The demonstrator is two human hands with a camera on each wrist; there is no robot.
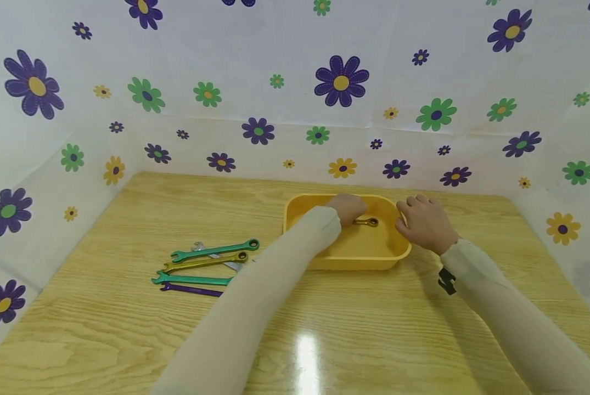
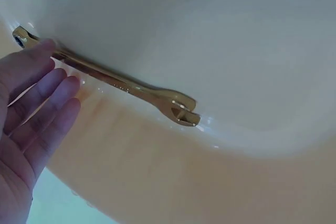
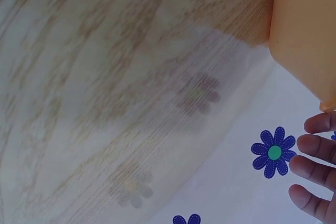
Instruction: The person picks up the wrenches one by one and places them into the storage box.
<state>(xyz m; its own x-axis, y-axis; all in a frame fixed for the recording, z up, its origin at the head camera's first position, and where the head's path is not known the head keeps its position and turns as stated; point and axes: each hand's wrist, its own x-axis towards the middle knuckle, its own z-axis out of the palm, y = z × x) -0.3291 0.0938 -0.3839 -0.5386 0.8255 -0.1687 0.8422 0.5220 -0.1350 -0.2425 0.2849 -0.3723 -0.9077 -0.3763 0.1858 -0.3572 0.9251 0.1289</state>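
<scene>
- Head: the left hand (image 1: 348, 208) was inside the yellow bin (image 1: 354, 258), over a gold wrench (image 1: 372, 222) whose ring end pointed right; the right hand (image 1: 428, 222) was at the bin's right rim.
- Left wrist: the thumb covered the wrench near its ring end; whether the grip pinched it, I could not tell. The shaft slanted toward lower right.
- Right wrist: spread fingers, near the rim.

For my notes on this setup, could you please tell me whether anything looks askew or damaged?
On the table, a silver wrench looks askew: it slants beneath a green wrench and a yellow wrench that lie roughly parallel. The gold wrench in the tray shows no visible damage.
</scene>
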